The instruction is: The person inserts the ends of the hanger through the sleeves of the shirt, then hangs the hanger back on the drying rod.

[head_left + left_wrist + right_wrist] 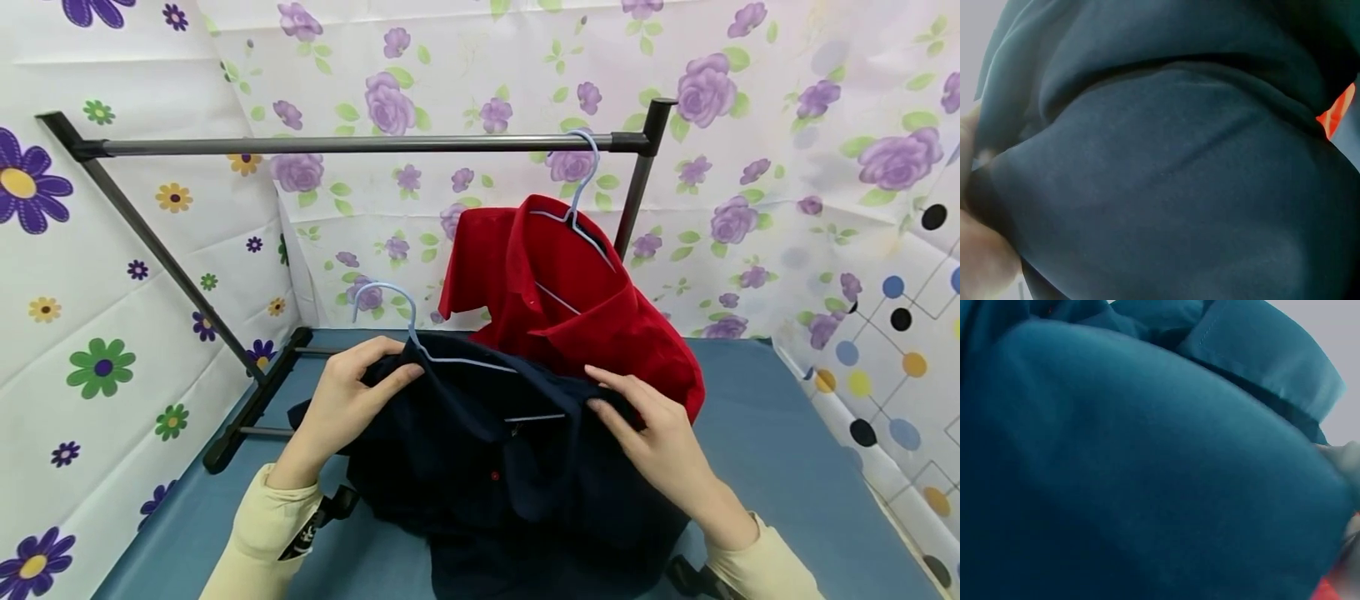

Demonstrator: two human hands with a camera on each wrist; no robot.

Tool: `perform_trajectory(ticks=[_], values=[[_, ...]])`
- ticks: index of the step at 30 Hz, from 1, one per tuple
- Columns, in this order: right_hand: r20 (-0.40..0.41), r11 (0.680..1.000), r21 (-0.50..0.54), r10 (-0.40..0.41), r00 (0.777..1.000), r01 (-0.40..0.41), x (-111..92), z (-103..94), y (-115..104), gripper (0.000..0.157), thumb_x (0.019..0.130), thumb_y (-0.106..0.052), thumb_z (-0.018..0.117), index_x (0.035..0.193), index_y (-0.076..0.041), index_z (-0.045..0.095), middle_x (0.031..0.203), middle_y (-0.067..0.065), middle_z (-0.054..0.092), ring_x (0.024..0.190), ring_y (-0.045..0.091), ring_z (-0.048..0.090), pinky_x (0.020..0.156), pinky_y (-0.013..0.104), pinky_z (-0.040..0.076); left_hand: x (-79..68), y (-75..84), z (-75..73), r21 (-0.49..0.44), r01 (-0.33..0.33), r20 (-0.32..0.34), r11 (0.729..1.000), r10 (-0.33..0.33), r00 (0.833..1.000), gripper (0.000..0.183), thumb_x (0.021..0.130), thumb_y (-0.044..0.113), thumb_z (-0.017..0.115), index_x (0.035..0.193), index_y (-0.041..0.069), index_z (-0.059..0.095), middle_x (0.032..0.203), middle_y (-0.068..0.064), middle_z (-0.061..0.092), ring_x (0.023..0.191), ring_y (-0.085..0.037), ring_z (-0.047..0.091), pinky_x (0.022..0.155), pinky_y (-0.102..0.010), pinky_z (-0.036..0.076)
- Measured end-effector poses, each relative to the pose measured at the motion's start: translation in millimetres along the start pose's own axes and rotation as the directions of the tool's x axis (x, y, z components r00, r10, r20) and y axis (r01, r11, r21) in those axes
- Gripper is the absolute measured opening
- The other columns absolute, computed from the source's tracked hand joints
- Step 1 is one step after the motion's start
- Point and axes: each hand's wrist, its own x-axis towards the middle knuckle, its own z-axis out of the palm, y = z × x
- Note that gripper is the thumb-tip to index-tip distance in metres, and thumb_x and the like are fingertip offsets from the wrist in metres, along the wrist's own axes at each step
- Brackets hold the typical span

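Observation:
A dark navy collared shirt [465,492] is held up over the table, with a light blue hanger [411,310] inside it whose hook sticks out at the neck. My left hand [352,396] pinches the shirt by the collar and shoulder, just beside the hook. On the other shoulder, my right hand [656,437] pinches the cloth between thumb and fingers. Both wrist views are filled by navy fabric, the left hand's fingers [985,256] showing at the edge. Behind it, a red short-sleeved shirt [495,250] hangs on another light blue hanger [588,179].
A black metal rack stands behind, its horizontal bar [360,145] running across the view, with the red shirt near the right end. The rack's base foot [247,408] rests on the blue-covered table [795,467]. Flower-patterned sheets [465,75] enclose the back and sides.

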Motion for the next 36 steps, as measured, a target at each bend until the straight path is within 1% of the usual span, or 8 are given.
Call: perform_trajectory(ticks=[5,11,14,18,22,26,31,36], values=[[-0.060,0.995,0.067,-0.069,0.996,0.073,6.8,-0.4,-2.3,0.045,0.084,0.016,0.069,0.122,-0.008,0.072,0.077,-0.008,0.059,0.061,0.001,0.036,0.055,0.018,0.034,1.5,-1.6,1.4,-0.035,-0.027,0.022,0.999,0.027,0.999,0.025,0.085,-0.006,0.076,0.103,0.011,0.072,0.100,0.000,0.071,0.091,-0.012,0.064,0.085,-0.021,0.050],[-0.107,0.999,0.051,0.005,0.994,0.000,17.8,-8.1,-17.9,0.032,0.089,0.015,0.064,0.113,-0.005,0.074,0.067,-0.008,0.049,0.057,-0.006,0.023,0.051,0.020,0.029,0.3,-3.4,0.7,-0.127,-0.121,0.072,0.984,0.131,0.989,0.032,0.082,-0.010,0.077,0.104,0.012,0.072,0.085,0.003,0.061,0.076,-0.010,0.052,0.071,-0.023,0.043],[-0.107,0.998,0.008,0.058,0.992,-0.058,21.4,-6.4,-14.0,0.033,0.092,0.009,0.066,0.116,-0.011,0.074,0.062,-0.011,0.039,0.053,-0.006,0.019,0.048,0.019,0.026,-0.1,-3.8,1.9,-0.161,-0.167,0.089,0.973,0.183,0.979,0.021,0.087,0.000,0.076,0.105,0.011,0.072,0.086,0.001,0.063,0.075,-0.010,0.052,0.070,-0.023,0.044],[-0.073,0.996,-0.001,0.088,0.993,-0.089,17.9,2.0,-3.3,0.035,0.094,0.002,0.068,0.122,-0.019,0.073,0.066,-0.012,0.051,0.051,-0.001,0.031,0.048,0.017,0.030,-0.8,-4.1,7.6,-0.150,-0.220,0.062,0.964,0.232,0.971,0.015,0.096,0.021,0.070,0.106,0.010,0.072,0.088,0.000,0.065,0.076,-0.010,0.053,0.071,-0.023,0.044],[-0.054,0.999,0.029,0.046,0.998,-0.044,10.5,9.6,0.9,0.035,0.093,0.001,0.069,0.122,-0.019,0.073,0.076,-0.011,0.063,0.053,0.000,0.039,0.050,0.016,0.034,-3.2,-2.8,12.8,-0.090,-0.218,0.020,0.972,0.220,0.975,0.021,0.098,0.029,0.067,0.105,0.010,0.073,0.083,0.002,0.062,0.071,-0.009,0.049,0.067,-0.021,0.040],[0.014,0.995,0.087,-0.046,0.999,0.044,4.9,12.6,1.7,0.026,0.100,-0.007,0.062,0.121,-0.018,0.073,0.065,-0.015,0.048,0.049,-0.003,0.025,0.048,0.014,0.030,-3.0,-0.2,16.6,-0.050,-0.175,0.007,0.983,0.176,0.984,0.025,0.098,0.032,0.066,0.104,0.009,0.073,0.083,0.001,0.062,0.071,-0.010,0.049,0.068,-0.021,0.041],[0.137,0.984,0.145,-0.122,0.983,0.102,-0.2,12.5,1.1,0.025,0.104,-0.024,0.056,0.122,-0.013,0.071,0.059,-0.014,0.039,0.051,-0.005,0.028,0.051,0.011,0.035,-1.8,3.2,23.8,-0.052,-0.149,0.022,0.987,0.150,0.988,0.014,0.094,0.019,0.073,0.104,0.009,0.073,0.083,0.002,0.061,0.073,-0.010,0.050,0.068,-0.023,0.042],[0.205,0.985,0.145,-0.121,0.971,0.092,-3.2,10.9,1.3,0.020,0.100,-0.019,0.064,0.119,-0.017,0.070,0.062,-0.016,0.042,0.051,-0.006,0.026,0.052,0.010,0.034,-3.0,4.8,30.3,-0.066,-0.125,0.046,0.990,0.128,0.991,0.018,0.088,0.005,0.077,0.105,0.011,0.072,0.084,0.004,0.061,0.073,-0.009,0.050,0.066,-0.022,0.042]])
